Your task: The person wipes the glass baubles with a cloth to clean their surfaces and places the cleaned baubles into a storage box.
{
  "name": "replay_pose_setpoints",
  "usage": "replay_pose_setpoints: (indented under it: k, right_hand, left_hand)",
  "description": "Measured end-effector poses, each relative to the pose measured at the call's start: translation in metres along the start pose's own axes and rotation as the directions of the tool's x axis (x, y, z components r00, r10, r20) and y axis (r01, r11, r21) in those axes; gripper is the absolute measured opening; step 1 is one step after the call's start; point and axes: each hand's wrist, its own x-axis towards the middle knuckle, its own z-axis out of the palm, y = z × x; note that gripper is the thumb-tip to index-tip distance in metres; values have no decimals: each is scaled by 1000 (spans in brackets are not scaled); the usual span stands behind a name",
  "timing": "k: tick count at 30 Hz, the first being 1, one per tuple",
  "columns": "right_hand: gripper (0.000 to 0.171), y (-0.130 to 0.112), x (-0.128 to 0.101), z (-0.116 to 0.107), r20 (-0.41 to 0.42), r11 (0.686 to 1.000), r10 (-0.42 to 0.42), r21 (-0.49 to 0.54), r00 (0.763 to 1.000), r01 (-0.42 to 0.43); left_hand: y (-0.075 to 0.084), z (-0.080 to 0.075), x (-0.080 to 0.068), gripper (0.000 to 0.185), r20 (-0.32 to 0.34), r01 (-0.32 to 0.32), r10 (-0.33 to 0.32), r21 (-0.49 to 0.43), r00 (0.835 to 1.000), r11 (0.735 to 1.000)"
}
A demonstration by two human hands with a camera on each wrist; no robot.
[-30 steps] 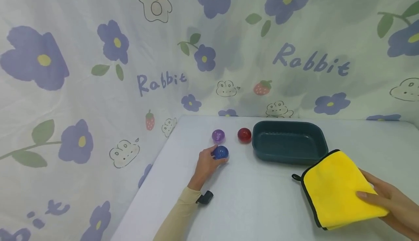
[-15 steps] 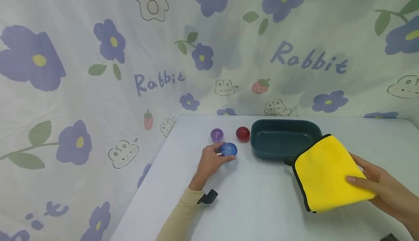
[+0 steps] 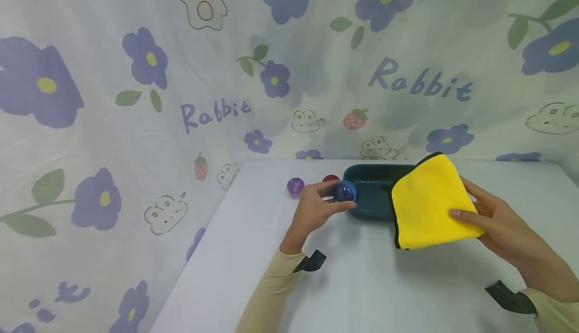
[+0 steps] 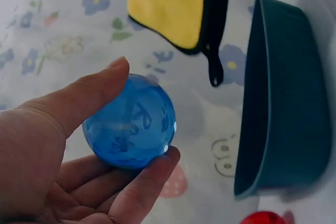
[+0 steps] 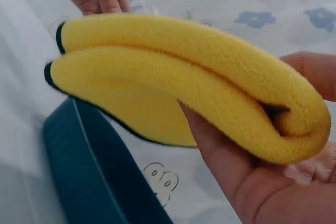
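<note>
My left hand (image 3: 314,207) pinches a clear blue ball (image 4: 130,124) between thumb and fingers. In the head view the ball overlaps the left end of a dark teal rectangular dish (image 3: 371,207). My right hand (image 3: 495,222) grips a folded yellow cloth (image 3: 431,205) with black edging, thumb on top and fingers beneath. The cloth hangs over the dish's right part and hides it in the head view. From the right wrist, the cloth's doubled layers (image 5: 173,61) show, folded end towards the palm. A small black loop (image 4: 215,72) dangles from its corner.
A purple ball (image 3: 296,186) lies on the white table (image 3: 253,232) left of the dish. Partly hidden behind my left hand is a red ball (image 3: 331,178). A printed curtain (image 3: 316,72) rises along the table's back and left.
My left hand has lifted the blue ball and carried it right to the dish's left end. My right hand has brought the yellow cloth up and left over the dish.
</note>
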Motion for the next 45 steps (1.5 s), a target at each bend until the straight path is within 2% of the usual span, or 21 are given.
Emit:
replay_pose_setpoints:
  k: [2, 5, 12, 17, 21, 26, 32, 38, 45]
  right_hand:
    - [81, -4, 6, 7, -4, 999, -53, -5, 999, 53]
    - [82, -11, 16, 18, -26, 993, -104, -65, 994, 102]
    - [78, -27, 37, 46, -58, 956, -179, -246, 982, 160]
    - [74, -32, 47, 68, -53, 899, -242, -387, 969, 203]
    - [71, -28, 51, 83, -25, 832, -277, -507, 961, 226]
    - [70, -21, 54, 95, -6, 781, -297, -576, 955, 240]
    - [66, -17, 55, 102, -71, 765, -309, -611, 948, 203]
    - [63, -18, 53, 106, -106, 761, -347, -613, 932, 214]
    - [63, -22, 49, 113, -114, 755, -353, -620, 929, 211]
  left_hand:
    - [3, 6, 3, 63, 5, -7, 7, -7, 1000, 1000]
    - [8, 15, 8, 62, 14, -4, 4, -1, 1000, 1000]
    - [22, 33, 16, 68, 33, 0, -2, 63, 999, 998]
    - [28, 40, 20, 71, 36, -12, 8, 99, 999, 995]
    - [29, 41, 20, 71, 46, -36, 30, 132, 998, 991]
    - [29, 41, 17, 65, 78, -92, 83, 116, 993, 989]
    - [27, 39, 15, 68, 41, -124, 121, 95, 992, 988]
    - [27, 40, 18, 68, -13, -139, 140, 19, 990, 990]
    - [24, 43, 21, 66, -81, -151, 146, -59, 986, 987]
